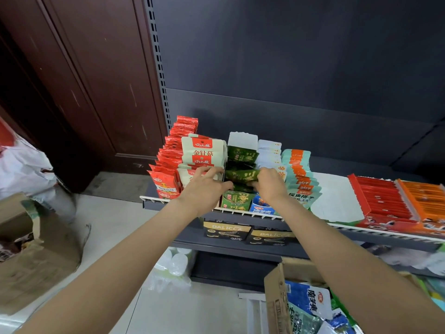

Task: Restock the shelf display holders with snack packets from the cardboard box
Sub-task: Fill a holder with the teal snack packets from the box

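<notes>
A green display holder (pixel 237 200) stands at the front of the top shelf, with dark green snack packets in it. My right hand (pixel 268 183) grips one dark green packet (pixel 240 175) by its right end, just above the holder. My left hand (pixel 204 186) is at the holder's left side, its fingers curled over the front cream packets (pixel 203 150) of the neighbouring row. The cardboard box (pixel 277 300) with blue and green packets sits open on the floor at lower right, under my right forearm.
Rows of red packets (pixel 168 162), white packets (pixel 268 151) and teal-orange packets (pixel 299 174) flank the green holder. Red and orange stick boxes (pixel 385 198) lie further right. Another torn cardboard box (pixel 36 249) sits at left, beside a white bag (pixel 21 165).
</notes>
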